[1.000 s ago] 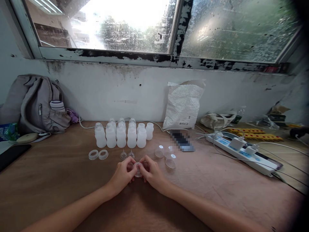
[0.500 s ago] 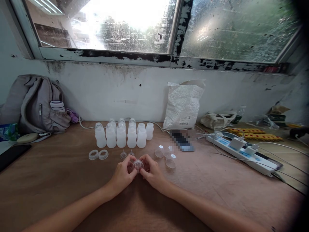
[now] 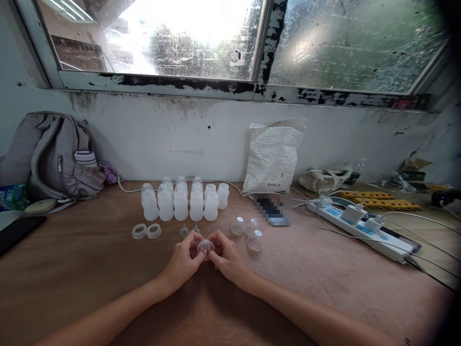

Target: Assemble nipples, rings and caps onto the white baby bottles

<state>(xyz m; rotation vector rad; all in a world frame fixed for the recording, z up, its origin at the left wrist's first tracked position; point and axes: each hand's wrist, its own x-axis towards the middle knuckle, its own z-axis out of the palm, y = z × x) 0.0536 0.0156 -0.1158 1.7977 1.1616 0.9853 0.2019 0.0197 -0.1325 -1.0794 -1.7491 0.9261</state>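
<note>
A clear ring (image 3: 206, 246) sat pinched in front of the bottles (image 3: 181, 207).
The left hand (image 3: 184, 257) and right hand (image 3: 226, 254) gripped its opposite sides; from where I stood, its middle was too small to make out. Loose teats (image 3: 184, 232) and pale rings (image 3: 154, 235) lay before the bottles, clear caps (image 3: 254, 244) to their right.

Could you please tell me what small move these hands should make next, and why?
I would probably press evenly around the rim of the clear round piece, because the left hand and right hand pinch it from opposite sides. Loose collar rings and clear nipples nearby suggest parts that fit together, though its seating is unclear.
</note>
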